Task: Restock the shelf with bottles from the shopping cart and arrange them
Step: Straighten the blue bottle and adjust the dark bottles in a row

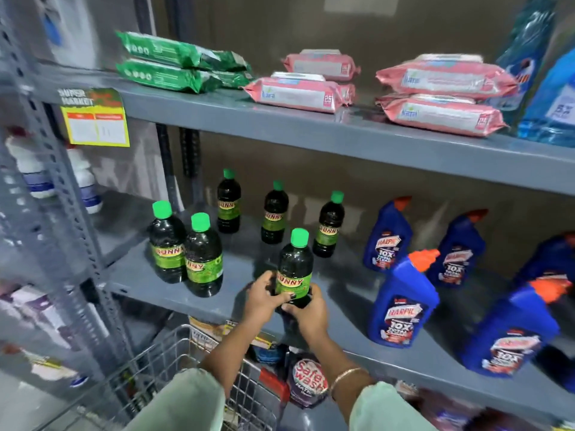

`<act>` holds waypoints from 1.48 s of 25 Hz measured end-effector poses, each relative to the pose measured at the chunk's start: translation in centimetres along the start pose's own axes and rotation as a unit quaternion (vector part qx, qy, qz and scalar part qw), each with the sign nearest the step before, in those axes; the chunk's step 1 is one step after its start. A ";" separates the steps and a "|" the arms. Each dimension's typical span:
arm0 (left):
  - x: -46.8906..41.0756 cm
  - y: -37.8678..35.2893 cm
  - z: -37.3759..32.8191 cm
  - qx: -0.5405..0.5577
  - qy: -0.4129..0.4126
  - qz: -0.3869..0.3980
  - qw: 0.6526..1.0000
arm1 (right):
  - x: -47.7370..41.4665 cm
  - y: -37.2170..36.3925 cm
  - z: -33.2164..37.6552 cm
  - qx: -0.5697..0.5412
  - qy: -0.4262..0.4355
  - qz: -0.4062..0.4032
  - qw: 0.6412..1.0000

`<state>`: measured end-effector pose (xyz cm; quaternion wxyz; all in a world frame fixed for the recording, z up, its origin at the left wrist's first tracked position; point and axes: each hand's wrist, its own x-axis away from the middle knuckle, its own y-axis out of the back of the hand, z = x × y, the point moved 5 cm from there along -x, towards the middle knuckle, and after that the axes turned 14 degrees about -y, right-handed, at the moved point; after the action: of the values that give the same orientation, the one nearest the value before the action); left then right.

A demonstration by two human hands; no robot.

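A dark bottle with a green cap and a green "Sunny" label [295,262] stands upright near the front of the grey middle shelf [348,309]. My left hand [260,296] and my right hand [306,309] both grip its lower part. Two matching bottles [203,256] stand touching at the shelf's front left. Three more of them [273,213] stand in a row further back. The wire shopping cart [174,362] sits below, at the bottom left of the view.
Several blue Harpic bottles [401,293] with orange caps fill the right of the same shelf. Green and pink wipe packs [298,93] lie on the upper shelf. Detergent pouches [308,379] sit on the shelf below. A slotted steel upright [62,194] stands at the left.
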<state>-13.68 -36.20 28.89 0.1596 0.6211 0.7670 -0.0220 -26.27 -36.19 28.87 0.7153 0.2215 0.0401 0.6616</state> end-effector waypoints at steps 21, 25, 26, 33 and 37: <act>1.7 14.3 -5.7 -0.132 -0.067 -0.358 0.922 | 6.4 -3.4 2.7 0.167 0.182 0.005 0.969; -0.8 16.4 -3.2 -0.038 -0.019 -0.179 0.983 | 4.7 -10.6 4.5 0.129 0.089 0.135 0.978; -0.9 16.6 -2.8 -0.044 -0.011 -0.172 0.984 | 3.9 -11.7 4.5 0.100 0.067 0.144 0.982; -1.5 13.0 -3.2 -0.057 -0.037 -0.131 0.989 | 1.7 -13.1 4.0 -0.036 0.004 0.051 0.998; -1.6 11.5 -2.7 -0.082 -0.028 -0.125 0.988 | 1.1 -11.7 3.7 0.005 0.011 0.007 1.000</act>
<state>-2.96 -34.50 33.76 0.2270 0.5044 0.8331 0.0035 -13.94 -36.43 28.16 0.7089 0.2182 0.0492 0.6689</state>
